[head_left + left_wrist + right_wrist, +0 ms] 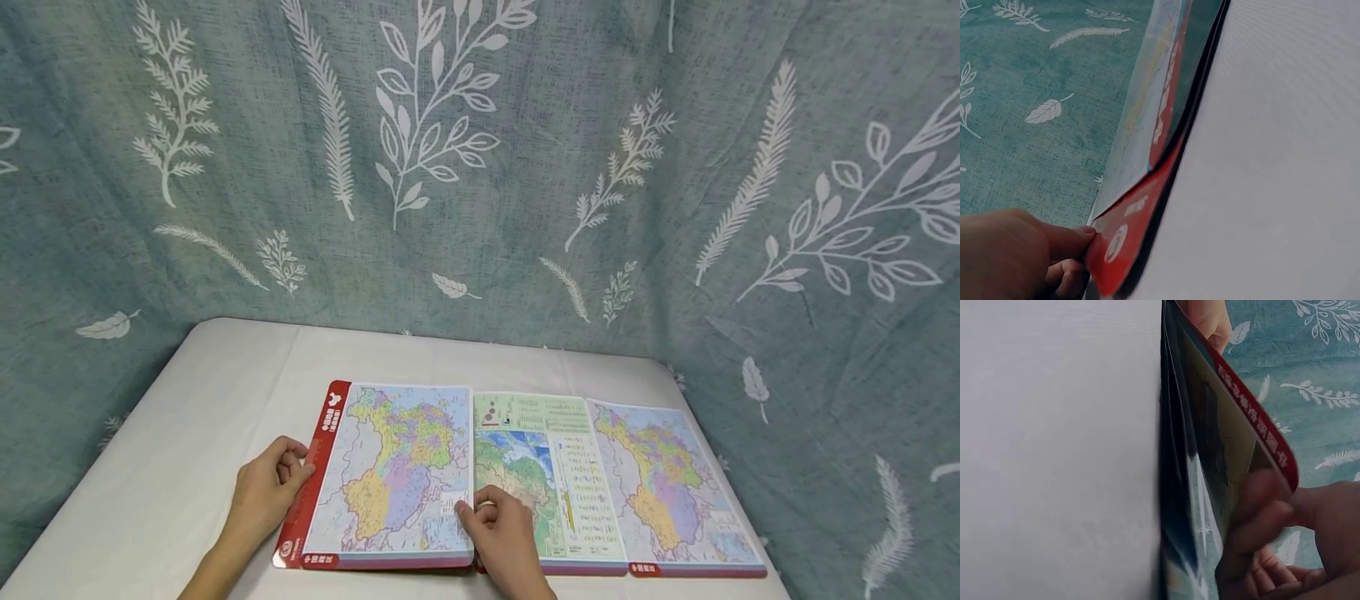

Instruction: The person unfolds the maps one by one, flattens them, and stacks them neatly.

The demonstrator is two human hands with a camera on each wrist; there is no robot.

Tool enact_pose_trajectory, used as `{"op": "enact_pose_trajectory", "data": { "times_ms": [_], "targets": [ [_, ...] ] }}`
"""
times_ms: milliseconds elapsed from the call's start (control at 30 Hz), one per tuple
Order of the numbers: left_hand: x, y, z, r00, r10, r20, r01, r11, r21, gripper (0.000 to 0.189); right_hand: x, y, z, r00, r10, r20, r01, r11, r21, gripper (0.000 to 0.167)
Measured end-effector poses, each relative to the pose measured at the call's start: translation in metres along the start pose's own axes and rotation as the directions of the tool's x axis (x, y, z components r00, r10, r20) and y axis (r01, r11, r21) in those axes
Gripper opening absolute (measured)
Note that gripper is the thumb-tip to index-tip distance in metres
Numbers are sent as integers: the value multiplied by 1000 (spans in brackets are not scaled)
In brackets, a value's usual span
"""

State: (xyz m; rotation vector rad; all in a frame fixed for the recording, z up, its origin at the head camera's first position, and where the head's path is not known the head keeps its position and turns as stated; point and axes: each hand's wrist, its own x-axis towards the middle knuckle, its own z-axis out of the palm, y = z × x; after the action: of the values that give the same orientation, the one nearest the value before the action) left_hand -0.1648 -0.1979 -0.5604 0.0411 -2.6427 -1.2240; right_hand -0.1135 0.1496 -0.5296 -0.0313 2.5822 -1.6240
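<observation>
A folded map [408, 467] with a red left margin lies at the left of a row of printed panels on the white table. At that red margin, my left hand [268, 483] pinches the edge between thumb and fingers. In the left wrist view, the thumb [1075, 237] presses on the red border [1124, 240] near a corner. My right hand [504, 529] grips the map's right edge near its lower corner, thumb on top. The right wrist view shows curled fingers [1257, 528] at the map's edge, with dark layered sheets [1179, 462] spread slightly apart.
Right of the held map lies a panel with a green relief map and legend [588, 492]. Beyond it is another coloured map panel [667, 492], near the right side of the white table [150, 450]. A green leaf-patterned curtain [480, 167] hangs behind and at the sides.
</observation>
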Motion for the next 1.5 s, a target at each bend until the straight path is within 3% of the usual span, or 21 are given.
{"op": "enact_pose_trajectory", "data": {
  "times_ms": [133, 333, 467, 733, 1100, 1500],
  "targets": [
    [-1, -1, -1, 1000, 17, -21, -17, 1000, 14, 23, -1, -5, -2, 1000, -19, 1, 19, 998, 64, 25],
    [-2, -2, 0, 997, 64, -46, -63, 998, 11, 23, -7, -17, -10, 997, -43, -70, 47, 997, 57, 20],
    [-1, -1, 2, 997, 63, -44, -62, 998, 16, 22, -9, -22, -19, 992, -61, -115, 68, 996, 61, 19],
    [-2, -3, 3, 996, 73, -44, -73, 997, 7, 23, -18, -27, -44, 987, -13, -158, 42, 982, 183, 22],
    [-1, -2, 4, 996, 78, -43, -78, 997, 2, 22, -27, -22, -96, 949, 82, -305, -47, 991, 122, 22],
    [-1, -1, 1, 998, 59, -27, -58, 998, 5, 22, -42, -5, -151, 896, 228, -382, -221, 973, 62, 28]
  ]
}}
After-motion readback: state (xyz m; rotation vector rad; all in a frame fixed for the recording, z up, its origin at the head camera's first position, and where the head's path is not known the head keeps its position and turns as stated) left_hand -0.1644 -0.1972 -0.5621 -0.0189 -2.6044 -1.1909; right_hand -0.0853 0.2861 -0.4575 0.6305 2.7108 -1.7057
